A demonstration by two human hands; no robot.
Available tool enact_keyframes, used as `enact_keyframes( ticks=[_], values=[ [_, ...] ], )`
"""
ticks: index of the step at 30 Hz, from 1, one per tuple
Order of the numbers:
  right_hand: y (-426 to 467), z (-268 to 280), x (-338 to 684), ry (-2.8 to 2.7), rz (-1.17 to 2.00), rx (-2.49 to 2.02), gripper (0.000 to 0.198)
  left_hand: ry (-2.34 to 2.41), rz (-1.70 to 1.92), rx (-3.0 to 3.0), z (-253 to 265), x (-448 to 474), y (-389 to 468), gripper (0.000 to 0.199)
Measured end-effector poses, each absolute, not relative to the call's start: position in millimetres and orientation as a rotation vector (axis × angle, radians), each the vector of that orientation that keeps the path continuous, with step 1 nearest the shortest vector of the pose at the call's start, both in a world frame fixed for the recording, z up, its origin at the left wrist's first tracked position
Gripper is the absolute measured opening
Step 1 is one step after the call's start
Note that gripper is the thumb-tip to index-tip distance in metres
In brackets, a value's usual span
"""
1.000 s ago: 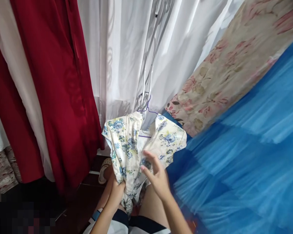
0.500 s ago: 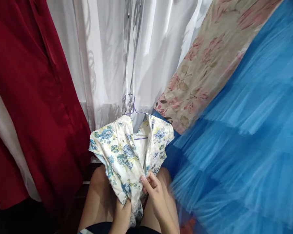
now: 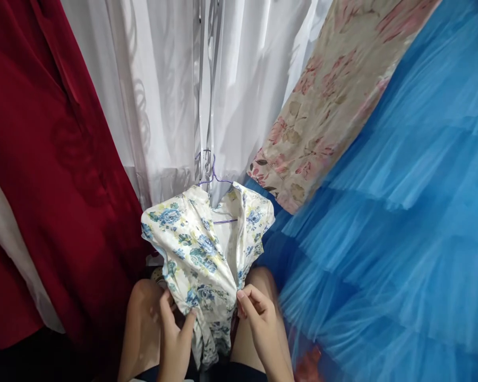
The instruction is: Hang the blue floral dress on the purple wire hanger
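Note:
A white blouse (image 3: 201, 249) with blue and green flowers hangs by its shoulders on a thin purple wire hanger (image 3: 214, 172). Its front neckline lies open in a deep V, and its lower part drops between my bare knees. With thumb and fingers, my right hand (image 3: 258, 318) pinches the front edge at the bottom of the V. My left hand (image 3: 176, 331) is at the blouse's left side near the waist, thumb in front and fingers partly behind the cloth. The hidden fingertips leave its exact hold unclear.
White curtains (image 3: 163, 95) hang behind the hanger, with shiny metal strips (image 3: 207, 79) in front. A dark red garment (image 3: 59, 159) fills the left side. To the right hang a beige floral cloth (image 3: 314, 127) and a tiered blue tulle skirt (image 3: 414, 239).
My left hand has come out from under the lower cloth and moved left to the blouse's side. The lower part hangs more spread out. My right hand keeps its pinch.

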State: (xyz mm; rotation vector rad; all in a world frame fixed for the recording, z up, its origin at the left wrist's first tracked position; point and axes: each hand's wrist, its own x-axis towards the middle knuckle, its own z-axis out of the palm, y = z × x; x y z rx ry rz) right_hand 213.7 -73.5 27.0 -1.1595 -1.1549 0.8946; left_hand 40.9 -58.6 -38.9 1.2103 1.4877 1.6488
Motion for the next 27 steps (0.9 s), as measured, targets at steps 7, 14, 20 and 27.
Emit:
enact_keyframes(
  ticks=[7, 14, 20, 27],
  values=[
    [-68.6, 14.2, 187.6, -1.221, 0.982, -1.139, 0.040, 1.296, 1.455, 1.911, 0.6, 39.9, -48.0, 0.016],
    [-58.4, 0.0, 181.5, -1.233, 0.886, -1.117, 0.038, 1.165, 1.215, 1.726, -26.7, 59.6, -35.3, 0.034],
    [-45.7, -4.5, 168.9, -0.991, 1.296, -0.942, 0.039, 1.062, 1.190, 1.702, -25.9, 49.7, -41.0, 0.023],
    [23.1, 101.7, 176.8, -0.940, 1.326, -0.800, 0.029, 1.209, 1.250, 1.763, -27.8, 42.2, -41.6, 0.021]
  ],
)
